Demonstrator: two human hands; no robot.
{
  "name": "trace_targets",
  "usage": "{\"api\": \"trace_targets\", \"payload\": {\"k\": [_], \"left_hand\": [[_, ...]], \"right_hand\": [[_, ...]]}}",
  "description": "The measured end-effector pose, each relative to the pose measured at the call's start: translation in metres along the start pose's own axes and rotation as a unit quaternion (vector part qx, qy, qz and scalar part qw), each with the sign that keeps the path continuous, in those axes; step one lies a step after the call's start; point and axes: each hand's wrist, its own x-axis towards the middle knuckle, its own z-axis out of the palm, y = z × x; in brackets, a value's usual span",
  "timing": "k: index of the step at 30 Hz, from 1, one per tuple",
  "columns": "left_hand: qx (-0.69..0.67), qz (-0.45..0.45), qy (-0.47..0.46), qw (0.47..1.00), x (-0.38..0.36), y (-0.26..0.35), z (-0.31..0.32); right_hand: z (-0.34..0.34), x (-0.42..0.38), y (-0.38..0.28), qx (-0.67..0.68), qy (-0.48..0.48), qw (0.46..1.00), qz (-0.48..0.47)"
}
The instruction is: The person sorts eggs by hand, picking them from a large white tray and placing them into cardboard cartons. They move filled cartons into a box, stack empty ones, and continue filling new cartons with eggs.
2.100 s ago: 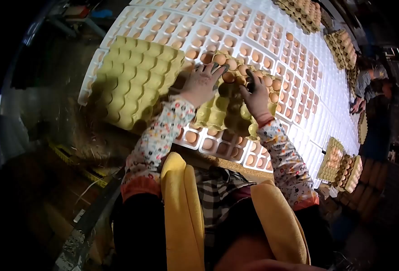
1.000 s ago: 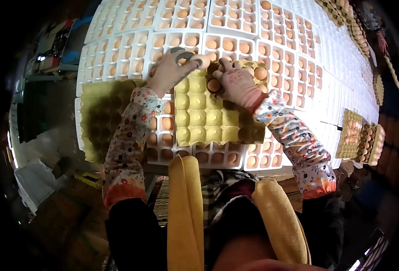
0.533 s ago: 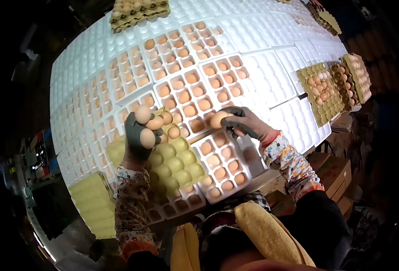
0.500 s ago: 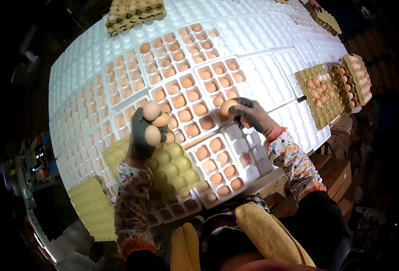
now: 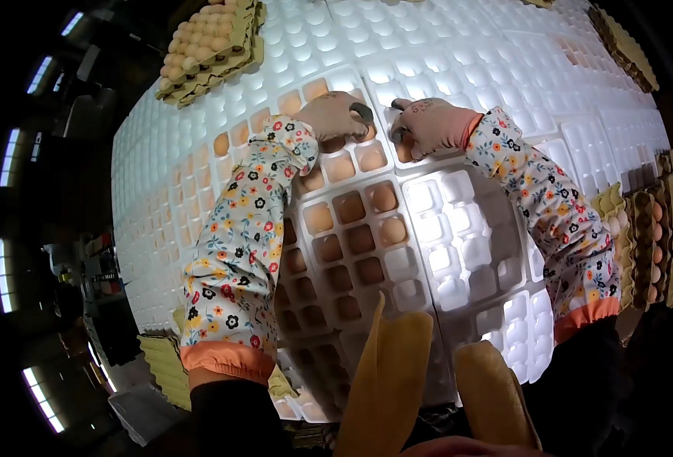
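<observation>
Both my hands wear pink gloves with dark fingertips and reach over white foam egg trays [image 5: 401, 179]. My left hand [image 5: 335, 116] has its fingers curled down over an egg [image 5: 367, 135] in a tray cell; its palm side is hidden. Just to the right, my right hand [image 5: 437, 126] is closed round another egg [image 5: 405, 150] low over the neighbouring tray. Brown eggs [image 5: 340, 167] lie in the cells below my left hand. In the nearer tray, an egg [image 5: 392, 230] sits beside bare cells [image 5: 401, 263].
Pulp trays stacked with eggs [image 5: 203, 42] stand at the far left. More egg-filled pulp trays [image 5: 649, 228] stand on the right edge. A pulp tray stack [image 5: 165, 369] lies at the near left. Yellowish cloth pieces [image 5: 386, 381] hang in front of my body.
Both hands have moved farther away over the trays and closer together. The several eggs in my left hand no longer show. My view has shifted, and the near pulp tray is mostly out of sight.
</observation>
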Motion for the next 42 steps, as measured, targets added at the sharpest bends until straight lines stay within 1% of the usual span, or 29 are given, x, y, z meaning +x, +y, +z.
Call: {"api": "trace_targets", "payload": {"k": [2, 4, 6, 8, 9, 11, 14, 15, 16, 17, 18, 19, 20, 21, 22, 23, 24, 26, 28, 30, 33, 34, 36, 37, 38, 39, 40, 41, 42], "left_hand": [[-0.123, -0.009, 0.247, 0.961, 0.035, -0.025, -0.006], [-0.111, -0.078, 0.487, 0.863, 0.083, -0.038, 0.002], [-0.011, -0.188, 0.428, 0.884, 0.105, -0.038, 0.020], [-0.040, -0.173, 0.456, 0.872, 0.107, -0.015, 0.025], [-0.193, -0.120, 0.465, 0.856, 0.100, -0.036, 0.029], [-0.377, -0.028, 0.483, 0.789, 0.070, -0.038, 0.037], [-0.158, 0.116, 0.519, 0.832, -0.035, 0.009, 0.089], [-0.200, 0.135, 0.460, 0.854, -0.084, 0.033, 0.112], [-0.177, 0.158, 0.383, 0.893, -0.134, 0.049, 0.131], [-0.122, 0.207, 0.322, 0.916, -0.182, 0.059, 0.156], [-0.120, 0.187, 0.299, 0.928, -0.229, 0.066, 0.179], [-0.113, 0.181, 0.275, 0.938, -0.274, 0.064, 0.197], [-0.098, 0.190, 0.250, 0.944, -0.311, 0.056, 0.206], [-0.095, 0.092, 0.328, 0.936, -0.340, 0.040, 0.207], [-0.112, -0.004, 0.388, 0.915, -0.366, 0.016, 0.203], [-0.043, -0.084, 0.410, 0.907, -0.391, -0.007, 0.192], [0.027, -0.164, 0.427, 0.889, -0.411, -0.030, 0.177], [0.111, -0.219, 0.345, 0.906, -0.437, -0.068, 0.161], [0.002, -0.178, 0.252, 0.951, -0.448, -0.102, 0.174], [-0.049, -0.160, 0.205, 0.964, -0.447, -0.128, 0.195], [-0.051, -0.085, 0.216, 0.971, -0.462, -0.144, 0.202], [-0.109, -0.070, 0.291, 0.948, -0.471, -0.144, 0.207], [-0.214, -0.038, 0.436, 0.873, -0.480, -0.147, 0.212], [-0.441, -0.073, 0.461, 0.767, -0.482, -0.150, 0.217], [-0.689, -0.049, 0.430, 0.581, -0.485, -0.165, 0.219], [-0.748, -0.043, 0.371, 0.548, -0.483, -0.183, 0.226], [-0.801, -0.038, 0.306, 0.512, -0.490, -0.182, 0.218], [-0.603, -0.097, 0.268, 0.745, -0.494, -0.170, 0.211], [-0.275, -0.121, 0.263, 0.917, -0.498, -0.148, 0.205]], "right_hand": [[-0.011, 0.024, 0.020, 0.266, 0.032, 0.958, 0.099], [-0.001, 0.059, 0.050, 0.404, 0.187, 0.890, 0.095], [0.012, 0.097, 0.056, 0.440, 0.352, 0.810, 0.162], [0.025, 0.107, 0.067, 0.395, 0.534, 0.739, 0.110], [0.023, 0.119, 0.059, 0.367, 0.529, 0.753, 0.136], [0.042, 0.132, 0.074, 0.242, 0.514, 0.813, 0.129], [0.064, 0.137, 0.087, 0.146, 0.472, 0.865, 0.082], [0.061, 0.127, 0.070, 0.188, 0.457, 0.854, 0.162], [0.046, 0.105, 0.024, 0.212, 0.496, 0.829, 0.148], [0.055, 0.097, 0.019, 0.229, 0.513, 0.821, 0.105], [0.054, 0.076, -0.017, 0.312, 0.449, 0.832, 0.093], [0.048, 0.051, -0.071, 0.450, 0.387, 0.800, 0.087], [0.054, 0.034, -0.107, 0.449, 0.350, 0.821, 0.044], [0.058, 0.018, -0.146, 0.485, 0.303, 0.820, 0.016], [0.051, 0.002, -0.189, 0.485, 0.169, 0.855, 0.073], [0.047, -0.004, -0.229, 0.526, 0.092, 0.845, 0.033], [0.058, 0.002, -0.261, 0.521, 0.078, 0.849, -0.036], [0.069, 0.020, -0.325, 0.439, 0.126, 0.882, -0.117], [0.085, 0.042, -0.376, 0.303, 0.178, 0.925, -0.146], [0.086, 0.068, -0.404, 0.149, 0.036, 0.984, -0.089], [0.095, 0.083, -0.411, 0.135, 0.023, 0.989, -0.061], [0.092, 0.079, -0.415, 0.137, 0.015, 0.989, -0.053], [0.093, 0.059, -0.425, 0.142, 0.145, 0.977, -0.061], [0.094, 0.053, -0.425, 0.351, 0.131, 0.927, 0.015], [0.093, 0.051, -0.423, 0.542, 0.110, 0.828, 0.090], [0.089, 0.053, -0.421, 0.691, 0.133, 0.697, 0.138], [0.094, 0.061, -0.415, 0.620, 0.150, 0.763, 0.104], [0.098, 0.069, -0.410, 0.543, 0.175, 0.818, 0.074], [0.083, 0.075, -0.417, 0.657, 0.079, 0.733, 0.158]]}}
